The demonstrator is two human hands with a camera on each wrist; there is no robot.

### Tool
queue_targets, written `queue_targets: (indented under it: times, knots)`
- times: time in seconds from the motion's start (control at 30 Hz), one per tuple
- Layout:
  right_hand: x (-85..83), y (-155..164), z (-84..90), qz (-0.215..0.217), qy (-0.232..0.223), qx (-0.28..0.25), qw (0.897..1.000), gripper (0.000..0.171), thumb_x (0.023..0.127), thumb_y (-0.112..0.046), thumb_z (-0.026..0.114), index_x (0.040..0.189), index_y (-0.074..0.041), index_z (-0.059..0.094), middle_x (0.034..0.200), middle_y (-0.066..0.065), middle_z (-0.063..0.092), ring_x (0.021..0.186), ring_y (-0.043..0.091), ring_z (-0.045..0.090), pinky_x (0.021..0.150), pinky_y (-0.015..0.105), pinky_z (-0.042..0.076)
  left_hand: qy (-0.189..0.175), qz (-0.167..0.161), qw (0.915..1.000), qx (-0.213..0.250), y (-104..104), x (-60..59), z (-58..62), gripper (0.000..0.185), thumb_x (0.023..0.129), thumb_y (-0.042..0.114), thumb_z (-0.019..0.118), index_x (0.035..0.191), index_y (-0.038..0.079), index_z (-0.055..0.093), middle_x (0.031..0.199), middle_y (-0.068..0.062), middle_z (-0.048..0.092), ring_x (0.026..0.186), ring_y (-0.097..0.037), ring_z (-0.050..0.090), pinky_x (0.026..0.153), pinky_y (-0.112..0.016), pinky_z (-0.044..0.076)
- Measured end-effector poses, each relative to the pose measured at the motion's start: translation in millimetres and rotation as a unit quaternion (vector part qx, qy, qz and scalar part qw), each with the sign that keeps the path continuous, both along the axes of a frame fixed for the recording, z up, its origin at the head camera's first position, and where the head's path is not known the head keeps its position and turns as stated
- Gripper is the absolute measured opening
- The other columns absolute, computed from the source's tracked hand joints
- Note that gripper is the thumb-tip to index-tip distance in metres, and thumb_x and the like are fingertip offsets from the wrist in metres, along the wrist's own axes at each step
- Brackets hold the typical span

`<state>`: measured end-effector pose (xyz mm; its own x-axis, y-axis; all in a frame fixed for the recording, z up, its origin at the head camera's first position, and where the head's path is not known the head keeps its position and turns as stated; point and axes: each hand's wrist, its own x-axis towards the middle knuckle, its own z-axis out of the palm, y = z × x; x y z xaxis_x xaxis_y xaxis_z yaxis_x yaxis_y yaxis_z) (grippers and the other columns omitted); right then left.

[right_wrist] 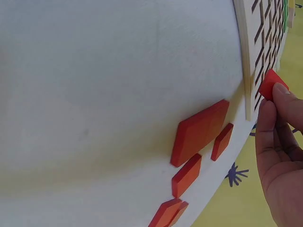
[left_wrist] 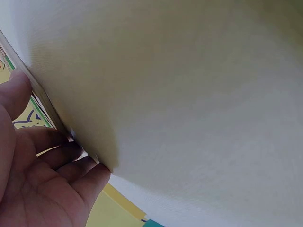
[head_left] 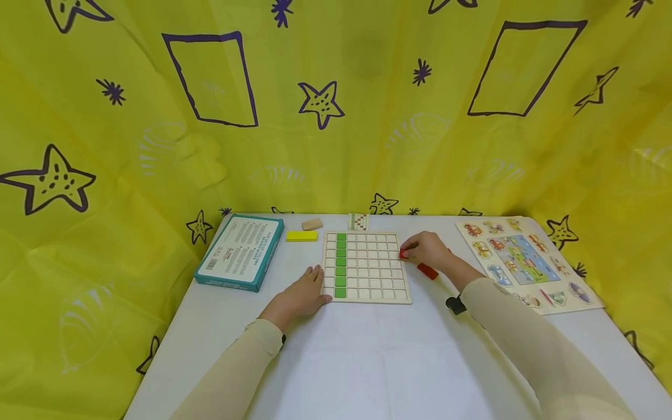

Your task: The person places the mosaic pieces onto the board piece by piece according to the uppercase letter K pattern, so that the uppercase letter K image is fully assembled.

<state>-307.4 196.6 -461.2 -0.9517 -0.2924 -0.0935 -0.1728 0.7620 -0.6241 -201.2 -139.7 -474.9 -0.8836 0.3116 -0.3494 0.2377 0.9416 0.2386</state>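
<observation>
A wooden grid board (head_left: 379, 274) lies mid-table, with a column of green tiles (head_left: 341, 271) near its left side. My left hand (head_left: 303, 294) rests at the board's lower left corner, its fingers along the left edge and its thumb at the near edge. Between thumb and fingers my right hand (head_left: 427, 249) pinches a small red square tile (right_wrist: 273, 86) at the board's right edge. Beside that hand, a larger red piece (right_wrist: 200, 133) and several smaller red tiles (right_wrist: 186, 176) lie on the table. The right hand partly hides these in the head view.
A teal box (head_left: 241, 251) stands at left. Behind the board are a yellow block (head_left: 301, 235), a plain wooden block (head_left: 312, 224) and a pattern card (head_left: 359, 221). At right lies a picture puzzle board (head_left: 525, 262). Yellow cloth (head_left: 362, 163) hangs behind the table.
</observation>
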Motion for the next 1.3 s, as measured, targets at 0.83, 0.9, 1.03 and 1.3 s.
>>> queue_targets:
  times: [0.83,0.9,1.03,1.3]
  knots:
    - [-2.7,-58.9,6.0,0.041,-0.011,-0.016,0.999,0.016,0.092,-0.008,0.074,0.107,-0.003,0.079,0.115,0.016,0.072,0.115,0.034,0.062,0.095,0.044,0.052,-0.008,0.005,0.9999,0.009,-1.4,-1.0,-0.9,0.082,0.102,0.047,0.053,0.159,-0.001,0.019,0.167,-0.014,0.014,0.154,-0.03,0.01,0.122,-0.042,0.019]
    - [-2.5,-62.1,6.0,0.046,-0.007,-0.018,0.999,0.016,0.092,-0.007,0.074,0.107,-0.003,0.079,0.114,0.016,0.072,0.115,0.034,0.062,0.094,0.044,0.052,-0.007,0.005,0.9999,0.01,-1.1,-1.0,-1.4,0.082,0.102,0.047,0.053,0.159,-0.001,0.019,0.167,-0.014,0.014,0.154,-0.029,0.01,0.122,-0.042,0.02]
    - [-3.7,-68.1,5.0,0.057,0.001,-0.016,0.998,0.015,0.093,-0.008,0.073,0.106,-0.003,0.079,0.114,0.015,0.073,0.118,0.035,0.061,0.097,0.045,0.051,-0.003,0.002,1.0,0.005,-1.0,-1.6,-2.3,0.082,0.102,0.047,0.053,0.159,-0.001,0.02,0.167,-0.014,0.014,0.154,-0.03,0.01,0.121,-0.042,0.02]
    - [-3.6,-80.6,2.6,0.062,-0.015,-0.026,0.998,0.017,0.093,-0.008,0.073,0.108,-0.005,0.079,0.116,0.013,0.072,0.12,0.033,0.059,0.099,0.044,0.049,0.005,-0.004,1.0,0.002,-1.7,-2.9,-5.4,0.082,0.102,0.047,0.053,0.158,-0.002,0.02,0.167,-0.015,0.015,0.154,-0.03,0.011,0.121,-0.041,0.02]
